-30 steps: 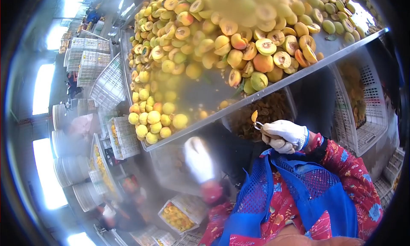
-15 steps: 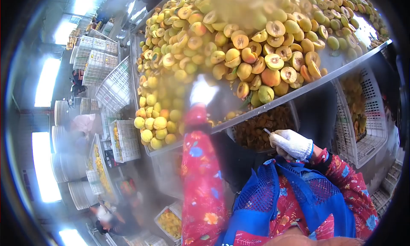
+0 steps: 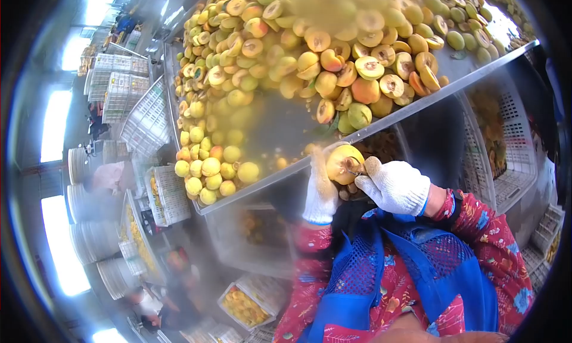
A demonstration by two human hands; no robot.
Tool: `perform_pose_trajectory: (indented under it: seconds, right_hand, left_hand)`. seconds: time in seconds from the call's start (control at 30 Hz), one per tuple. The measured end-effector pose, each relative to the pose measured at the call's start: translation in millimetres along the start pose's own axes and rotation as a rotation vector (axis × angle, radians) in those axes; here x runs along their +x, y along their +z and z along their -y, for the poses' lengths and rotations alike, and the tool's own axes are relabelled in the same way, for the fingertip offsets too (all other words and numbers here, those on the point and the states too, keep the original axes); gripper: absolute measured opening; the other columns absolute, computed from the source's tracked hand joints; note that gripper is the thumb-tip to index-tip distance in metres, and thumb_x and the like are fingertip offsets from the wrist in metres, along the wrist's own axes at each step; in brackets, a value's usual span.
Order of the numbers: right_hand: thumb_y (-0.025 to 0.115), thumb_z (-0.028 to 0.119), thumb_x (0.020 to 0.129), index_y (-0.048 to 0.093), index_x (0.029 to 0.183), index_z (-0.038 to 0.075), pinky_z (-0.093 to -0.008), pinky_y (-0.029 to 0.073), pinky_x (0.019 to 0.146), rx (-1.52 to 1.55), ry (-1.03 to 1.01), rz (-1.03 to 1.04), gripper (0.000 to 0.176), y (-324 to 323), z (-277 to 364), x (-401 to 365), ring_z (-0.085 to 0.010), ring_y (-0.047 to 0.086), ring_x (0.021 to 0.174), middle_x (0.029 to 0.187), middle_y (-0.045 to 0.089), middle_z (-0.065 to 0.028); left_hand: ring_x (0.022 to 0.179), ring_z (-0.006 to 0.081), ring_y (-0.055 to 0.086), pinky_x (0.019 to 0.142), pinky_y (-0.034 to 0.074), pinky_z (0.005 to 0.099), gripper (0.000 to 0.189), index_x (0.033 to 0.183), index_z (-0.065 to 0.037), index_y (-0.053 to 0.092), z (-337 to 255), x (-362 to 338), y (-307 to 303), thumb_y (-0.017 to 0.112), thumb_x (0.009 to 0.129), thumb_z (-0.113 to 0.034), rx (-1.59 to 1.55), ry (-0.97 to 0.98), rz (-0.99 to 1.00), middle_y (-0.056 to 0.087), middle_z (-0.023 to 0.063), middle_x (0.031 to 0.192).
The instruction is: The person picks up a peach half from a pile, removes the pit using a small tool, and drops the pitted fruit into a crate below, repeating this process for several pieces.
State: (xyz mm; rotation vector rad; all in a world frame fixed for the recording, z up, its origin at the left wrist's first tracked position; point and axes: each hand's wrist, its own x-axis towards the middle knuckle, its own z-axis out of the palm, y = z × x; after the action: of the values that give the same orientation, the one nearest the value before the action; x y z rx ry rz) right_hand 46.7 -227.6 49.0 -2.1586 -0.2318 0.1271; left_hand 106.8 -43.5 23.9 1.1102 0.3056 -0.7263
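Note:
My left hand (image 3: 322, 194), in a white knit glove, is closed around a yellow peach half (image 3: 344, 162), whose cut face is turned up towards me. My right hand (image 3: 398, 187), gloved too, presses its fingertips against the side of that fruit. A small thin tool sits in the right fingers, mostly hidden by them. Both hands meet just in front of the metal table's edge (image 3: 381, 123). Beyond them lies a large heap of peach halves (image 3: 369, 69), several with pits showing. Whole-looking yellow peaches (image 3: 211, 167) gather at the table's left corner.
Beneath the table edge stands a crate of brown scraps (image 3: 381, 146), partly hidden by my hands. A white plastic crate (image 3: 515, 158) is at the right. Stacked crates (image 3: 122, 84) and a crate of yellow fruit (image 3: 244, 307) are at the left, with people farther off.
My left hand has come back from the table top to my right hand, and it now holds a peach half. My right hand has brought the small tool up to the fruit.

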Motion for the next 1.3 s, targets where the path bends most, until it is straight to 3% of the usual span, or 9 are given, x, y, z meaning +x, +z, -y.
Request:
perform_pose_trajectory:
  seconds: [0.2,0.3,0.5,0.6,0.7,0.83,1.1,1.2,1.3]
  right_hand:
    - [0.062,0.025,0.099,0.061,0.090,-0.003,-0.0455,0.046,0.043,-0.102,-0.014,-0.023,0.029,14,-9,-10,-0.0360,0.058,0.046,0.055,0.056,-0.0178]
    - [0.061,0.025,0.099,0.061,0.089,-0.004,-0.0449,0.045,0.042,-0.183,-0.122,-0.050,0.030,19,-10,-11,-0.0359,0.057,0.045,0.055,0.056,-0.0183]
    - [0.053,0.032,0.103,0.061,0.091,-0.007,-0.0444,0.050,0.053,0.126,0.030,0.127,0.042,29,-27,-15,-0.0414,0.061,0.056,0.066,0.062,-0.0229]
    - [0.049,0.033,0.104,0.060,0.092,-0.008,-0.0447,0.052,0.057,0.469,0.463,0.374,0.044,-5,1,-6,-0.0433,0.062,0.061,0.070,0.063,-0.0247]
    - [0.049,0.034,0.104,0.055,0.104,-0.001,-0.0541,0.051,0.060,0.081,0.190,0.234,0.035,15,-19,-16,-0.0461,0.065,0.067,0.069,0.062,-0.0271]
    - [0.051,0.033,0.104,0.054,0.102,-0.001,-0.0539,0.052,0.059,-0.019,0.208,0.157,0.035,12,-9,-20,-0.0459,0.065,0.068,0.070,0.063,-0.0265]
    - [0.053,0.030,0.102,0.055,0.100,-0.001,-0.0530,0.052,0.059,0.054,0.185,0.253,0.032,14,-18,-20,-0.0478,0.063,0.063,0.066,0.062,-0.0256]
    - [0.051,0.034,0.104,0.056,0.096,0.003,-0.0453,0.050,0.047,-0.188,-0.439,0.017,0.033,51,-69,-29,-0.0364,0.058,0.047,0.057,0.057,-0.0147]
    - [0.047,0.042,0.108,0.058,0.090,0.007,-0.0315,0.041,0.038,0.905,0.769,0.500,0.041,-8,-13,-21,-0.0172,0.050,0.040,0.056,0.052,-0.0026]
  left_hand:
    - [0.079,0.0169,0.065,0.072,0.054,0.0293,0.051,0.119,-0.003,0.060,18,-7,11,0.045,0.107,-0.051,0.484,0.487,-0.077,0.068,0.0107,0.098]
    - [0.085,0.0166,0.065,0.080,0.052,0.0308,0.043,0.113,-0.001,0.064,15,-13,10,0.049,0.107,-0.042,0.471,0.464,-0.114,0.069,0.0117,0.097]
    - [0.073,0.0169,0.065,0.071,0.053,0.0335,0.033,0.106,0.000,0.066,17,-17,27,0.053,0.105,-0.030,0.729,0.448,-0.283,0.068,0.0107,0.078]
    - [0.070,0.0163,0.064,0.067,0.051,0.0334,0.033,0.103,0.001,0.066,17,-15,30,0.054,0.105,-0.029,0.836,0.446,-0.289,0.067,0.0099,0.076]
    - [0.072,0.0148,0.062,0.069,0.051,0.0324,0.037,0.102,0.003,0.066,24,-8,22,0.053,0.106,-0.032,0.806,0.461,-0.210,0.067,0.0103,0.079]
    - [0.076,0.0143,0.059,0.071,0.050,0.0322,0.042,0.101,0.005,0.066,17,-8,23,0.052,0.106,-0.034,0.522,0.279,-0.169,0.067,0.0102,0.084]
    - [0.075,0.0194,0.064,0.071,0.051,0.0346,0.040,0.104,0.004,0.067,24,-10,19,0.053,0.105,-0.034,0.729,0.343,-0.198,0.069,0.0145,0.083]
    - [0.075,0.0250,0.067,0.071,0.052,0.0370,0.038,0.104,0.002,0.067,31,-10,23,0.054,0.104,-0.033,0.821,0.378,-0.259,0.071,0.0179,0.084]
    - [0.077,0.0314,0.070,0.072,0.054,0.0391,0.031,0.105,0.001,0.066,41,-8,31,0.057,0.102,-0.028,0.950,0.547,-0.273,0.071,0.0199,0.086]
